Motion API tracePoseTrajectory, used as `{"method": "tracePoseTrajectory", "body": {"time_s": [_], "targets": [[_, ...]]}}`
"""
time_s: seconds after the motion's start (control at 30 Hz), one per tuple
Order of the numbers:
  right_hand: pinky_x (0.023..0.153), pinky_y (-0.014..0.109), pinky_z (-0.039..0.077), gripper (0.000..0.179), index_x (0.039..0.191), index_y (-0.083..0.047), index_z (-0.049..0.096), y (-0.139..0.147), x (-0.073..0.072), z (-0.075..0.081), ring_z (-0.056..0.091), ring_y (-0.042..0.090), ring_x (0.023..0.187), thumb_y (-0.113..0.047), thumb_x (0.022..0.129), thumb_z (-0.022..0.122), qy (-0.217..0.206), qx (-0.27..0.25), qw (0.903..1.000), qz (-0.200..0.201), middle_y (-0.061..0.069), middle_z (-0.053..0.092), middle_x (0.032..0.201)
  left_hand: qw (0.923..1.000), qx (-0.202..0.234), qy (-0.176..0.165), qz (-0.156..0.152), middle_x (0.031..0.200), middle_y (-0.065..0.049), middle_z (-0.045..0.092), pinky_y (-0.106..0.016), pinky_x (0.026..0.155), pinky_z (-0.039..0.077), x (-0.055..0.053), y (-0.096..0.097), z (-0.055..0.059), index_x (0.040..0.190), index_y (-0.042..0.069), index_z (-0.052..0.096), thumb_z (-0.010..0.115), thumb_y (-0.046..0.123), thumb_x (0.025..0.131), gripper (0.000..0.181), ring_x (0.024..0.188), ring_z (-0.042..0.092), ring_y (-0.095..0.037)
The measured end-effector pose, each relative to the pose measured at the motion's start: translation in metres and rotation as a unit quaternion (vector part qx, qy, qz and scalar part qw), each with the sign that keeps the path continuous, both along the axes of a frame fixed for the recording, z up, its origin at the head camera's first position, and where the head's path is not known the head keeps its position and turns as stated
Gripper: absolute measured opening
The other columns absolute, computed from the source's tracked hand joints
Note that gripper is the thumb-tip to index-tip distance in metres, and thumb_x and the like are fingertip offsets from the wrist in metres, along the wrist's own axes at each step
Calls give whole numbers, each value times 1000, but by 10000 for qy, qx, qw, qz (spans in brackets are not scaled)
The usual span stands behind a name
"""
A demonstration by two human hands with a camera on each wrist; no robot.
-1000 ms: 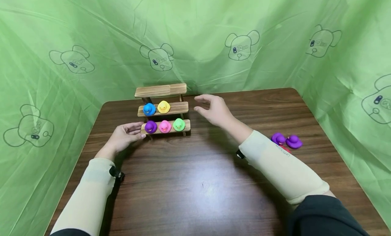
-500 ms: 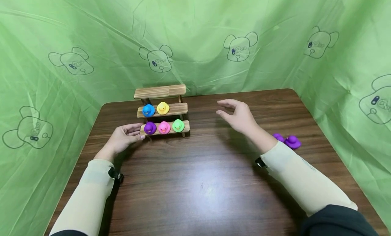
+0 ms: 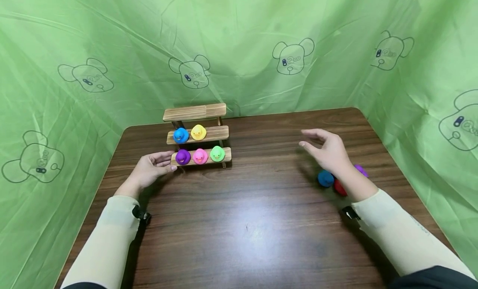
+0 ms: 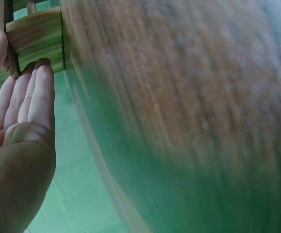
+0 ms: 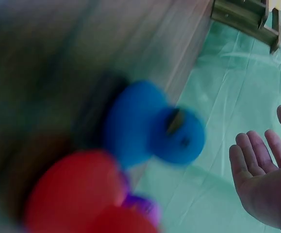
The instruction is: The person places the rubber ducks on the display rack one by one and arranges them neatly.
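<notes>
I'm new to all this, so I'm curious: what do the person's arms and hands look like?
The fingers are ungloved. Cream sleeves cover both forearms, the right one faintly marked, with dark cloth above and a small black device at each wrist.

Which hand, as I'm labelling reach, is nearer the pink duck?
Left: the left hand is at the bottom shelf, left of the pink duck; the right hand is farther, to its right.

Three-tier wooden stand (image 3: pixel 194 112), upright, bearing five toy ducks (image 3: pixel 200 157) on its lower two tiers; loose blue duck (image 3: pixel 325 179) beside red duck (image 3: pixel 340 188), farther right.
</notes>
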State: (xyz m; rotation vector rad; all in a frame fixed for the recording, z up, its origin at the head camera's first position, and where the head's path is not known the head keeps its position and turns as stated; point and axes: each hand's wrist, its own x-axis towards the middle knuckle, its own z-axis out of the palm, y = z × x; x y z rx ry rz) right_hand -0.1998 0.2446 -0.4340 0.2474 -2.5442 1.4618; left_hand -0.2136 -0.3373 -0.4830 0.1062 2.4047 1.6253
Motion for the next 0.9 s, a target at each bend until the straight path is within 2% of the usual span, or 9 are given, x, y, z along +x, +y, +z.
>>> {"method": "tracePoseTrajectory", "body": {"time_s": [0.1, 0.2, 0.33, 0.43, 0.6, 0.73, 0.9], "targets": [[103, 42, 56, 37, 129, -11, 74, 16, 7, -2, 66, 26, 120, -27, 95, 81, -83, 121, 9997, -208, 7, 73, 127, 10000, -7, 44, -5, 150, -20, 55, -18, 93, 56, 0, 0, -1, 151, 0, 53, 83, 12, 93, 67, 134, 56, -41], [101, 34, 57, 39, 130, -12, 73, 34, 13, -3, 67, 22, 119, -29, 95, 81, -147, 224, 9989, -382, 8, 72, 129, 10000, -44, 84, -20, 150, -21, 56, -18, 93, 56, 0, 0, -1, 151, 0, 53, 83, 13, 93, 67, 133, 57, -39], [93, 13, 54, 40, 131, -12, 73, 59, 22, -7, 67, 5, 111, -29, 95, 81, -156, 317, 9975, -618, 11, 72, 129, 9999, -73, 119, -45, 151, -21, 55, -18, 93, 56, 1, 1, -1, 151, 0, 53, 83, 14, 93, 66, 131, 60, -31], [86, 6, 52, 39, 129, -11, 74, 77, 28, -13, 65, -7, 103, -29, 95, 81, -134, 463, 9955, -811, 14, 73, 127, 9999, -26, 127, -57, 151, -22, 55, -19, 94, 56, 1, 1, -1, 150, -1, 54, 83, 14, 93, 66, 127, 63, -23], [79, 2, 50, 41, 128, -13, 74, 103, 40, -23, 67, -4, 100, -36, 95, 80, -293, 843, 9898, -1107, 18, 72, 126, 9999, 31, 108, -73, 151, -22, 55, -20, 94, 57, 0, 1, -1, 150, 0, 54, 84, 14, 93, 66, 124, 64, -18], [76, 1, 47, 45, 131, -12, 72, 118, 45, -26, 68, 1, 103, -39, 96, 79, -466, 1072, 9873, -1073, 21, 71, 128, 9999, 2, 115, -62, 151, -21, 55, -19, 94, 56, 0, 1, 0, 151, 1, 54, 84, 15, 93, 67, 124, 64, -17], [74, 3, 45, 51, 133, -7, 70, 130, 51, -27, 68, 20, 108, -41, 96, 79, -663, 1429, 9822, -1020, 21, 72, 125, 9999, -3, 111, -49, 151, -21, 55, -19, 93, 56, 0, 0, 0, 151, 0, 53, 84, 14, 93, 67, 120, 66, -10]]}}
